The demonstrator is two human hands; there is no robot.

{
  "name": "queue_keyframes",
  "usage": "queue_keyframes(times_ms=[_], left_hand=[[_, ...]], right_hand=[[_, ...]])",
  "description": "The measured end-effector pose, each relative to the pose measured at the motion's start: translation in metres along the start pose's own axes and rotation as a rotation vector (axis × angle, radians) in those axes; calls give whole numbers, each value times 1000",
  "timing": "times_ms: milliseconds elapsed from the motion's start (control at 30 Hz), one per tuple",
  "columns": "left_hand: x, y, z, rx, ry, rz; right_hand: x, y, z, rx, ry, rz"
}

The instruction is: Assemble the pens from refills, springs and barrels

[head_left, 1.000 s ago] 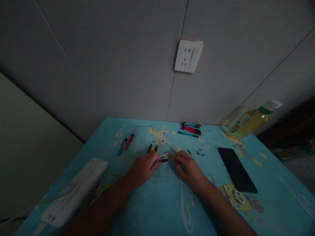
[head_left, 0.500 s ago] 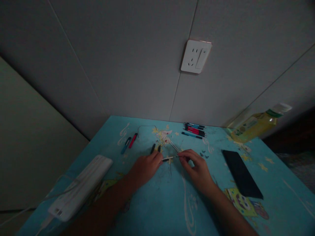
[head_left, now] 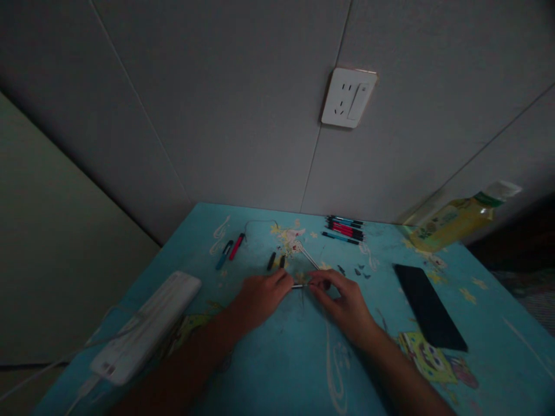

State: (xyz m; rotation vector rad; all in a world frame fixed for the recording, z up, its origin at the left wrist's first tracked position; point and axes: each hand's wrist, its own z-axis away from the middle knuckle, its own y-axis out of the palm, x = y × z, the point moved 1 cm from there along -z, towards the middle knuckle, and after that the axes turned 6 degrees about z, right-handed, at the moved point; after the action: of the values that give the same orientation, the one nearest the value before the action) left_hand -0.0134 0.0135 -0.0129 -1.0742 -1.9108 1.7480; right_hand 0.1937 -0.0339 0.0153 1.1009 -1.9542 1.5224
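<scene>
My left hand is closed around a thin pen refill, whose pale and dark end sticks out to the right. My right hand pinches at the tip of that refill; whatever is between its fingertips is too small to make out. Just beyond my left fingers lie two short black pen parts. Thin white refills lie on the table beyond my right fingertips. Small dark bits are scattered to the right of my right hand.
A blue pen barrel and a red one lie at the back left. Several pens lie in a row near the wall. A white power strip, a black phone and a bottle of yellow liquid stand around the table's sides.
My right fingertips have come closer to my left hand along the refill, so less of it shows between them. The view has shifted slightly.
</scene>
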Motion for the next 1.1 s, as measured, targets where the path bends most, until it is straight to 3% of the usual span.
queue_keyframes(times_ms=[200, 333, 467, 600, 767, 933, 1000, 1100], left_hand=[[0, 0, 1, 7, -47, 93], [1, -3, 0, -40, -105, 342], [-2, -4, -1, -64, -110, 650], [-7, -5, -2, -75, -109, 805], [-7, -13, -4, -163, -180, 838], [-8, -18, -4, -115, -122, 880], [-9, -17, -4, -79, -104, 891], [-10, -13, -3, -20, -67, 900]], right_hand=[[-1, 4, 2, -12, 6, -7], [-3, 3, -1, -23, 9, 29], [1, 6, -4, 93, -111, 75], [3, 9, -3, 186, -139, 100], [-5, 3, -3, 61, 42, 107], [-9, 0, -6, -53, 280, -284], [-8, 0, -7, -101, 305, -438], [-8, -3, -8, -150, 293, -485]])
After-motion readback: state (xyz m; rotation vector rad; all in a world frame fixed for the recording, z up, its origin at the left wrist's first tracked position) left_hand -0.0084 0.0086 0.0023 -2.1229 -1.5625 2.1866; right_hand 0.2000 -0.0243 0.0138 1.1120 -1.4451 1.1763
